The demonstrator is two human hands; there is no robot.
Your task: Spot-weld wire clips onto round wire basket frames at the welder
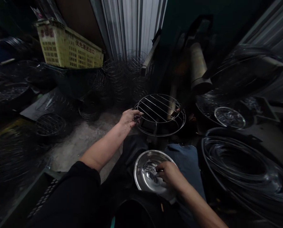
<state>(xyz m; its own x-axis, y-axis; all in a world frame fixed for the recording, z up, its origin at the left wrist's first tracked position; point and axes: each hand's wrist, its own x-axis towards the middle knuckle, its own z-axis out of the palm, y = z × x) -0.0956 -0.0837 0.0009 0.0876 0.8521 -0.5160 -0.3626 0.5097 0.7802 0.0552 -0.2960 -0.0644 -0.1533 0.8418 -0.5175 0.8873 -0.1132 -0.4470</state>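
With its fingers closed on the near left edge of a round wire rack (pixel 155 122), my left hand (pixel 131 118) holds it by the rim. Straight parallel bars cross the rack's upper ring, and a second ring lies below it. In my lap sits a shiny metal bowl (pixel 139 172) with small metal pieces (pixel 150 169) at its bottom. My right hand (pixel 168 174) is over the bowl, its fingers bent together above those pieces. Whether it pinches one of them I cannot make out. A machine part (pixel 172 110) stands under the far right side of the rack.
To my right stands a dark tub with coiled wire (pixel 238 158). Behind it, a round ring-shaped piece (pixel 229 117) lies on a tray of metal parts. A yellow crate (pixel 70 47) stands back left, near stacked wire frames (pixel 119 79). A metal cylinder (pixel 199 66) hangs ahead right.
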